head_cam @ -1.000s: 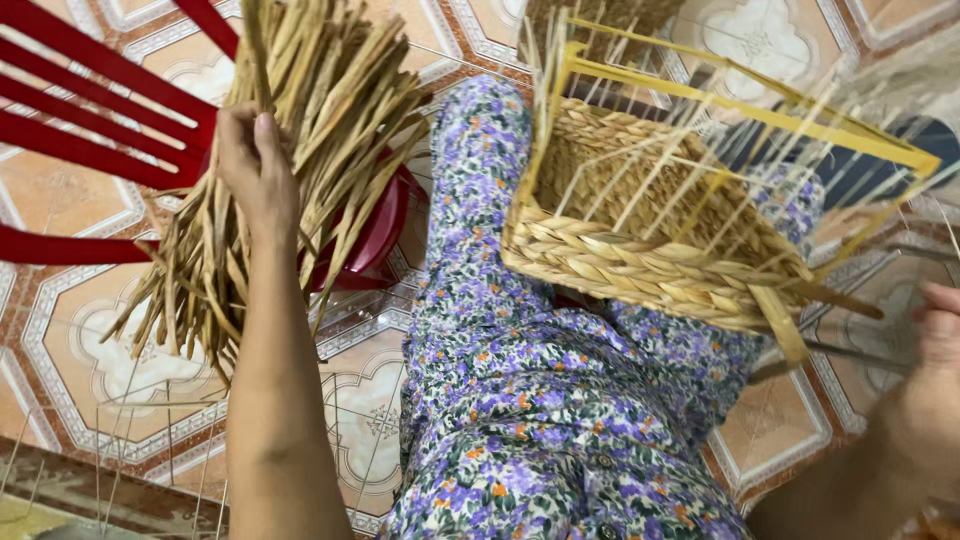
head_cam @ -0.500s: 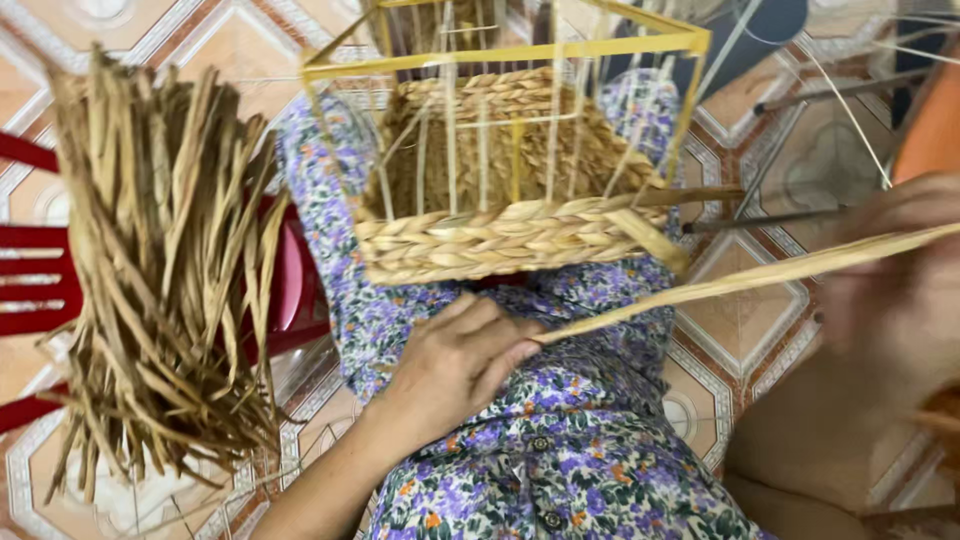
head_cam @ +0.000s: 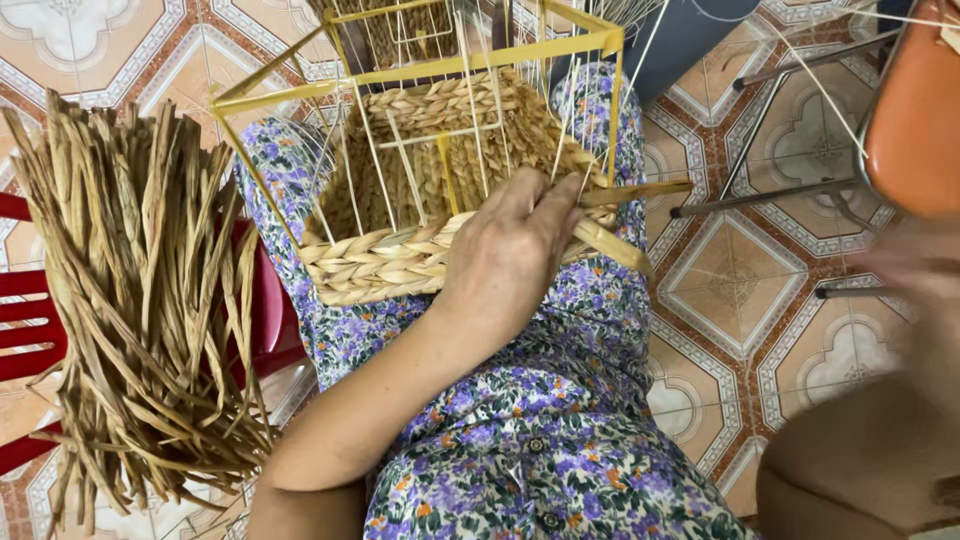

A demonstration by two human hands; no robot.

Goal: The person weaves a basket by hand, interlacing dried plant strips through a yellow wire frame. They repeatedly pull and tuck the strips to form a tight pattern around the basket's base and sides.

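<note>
A half-woven basket [head_cam: 380,265] rests on my lap, with braided straw walls at the bottom and a yellow wire frame [head_cam: 480,60] with thin uprights above. My left hand [head_cam: 505,255] lies on its near right corner. Its fingers pinch a flat straw strand [head_cam: 635,190] against the woven wall, and the strand's end sticks out to the right. My right hand [head_cam: 905,275] is a blur at the right edge, away from the basket. What it holds is unclear.
A thick bundle of dried straw strands [head_cam: 140,300] lies on a red plastic chair [head_cam: 30,330] at my left. An orange seat on metal legs [head_cam: 915,110] stands at the upper right. Patterned floor tiles [head_cam: 740,290] surround my floral-clothed lap.
My left hand rose from my lap to the basket's near right corner and now pinches the strand there. The long strand that stretched right now shows only a short end.
</note>
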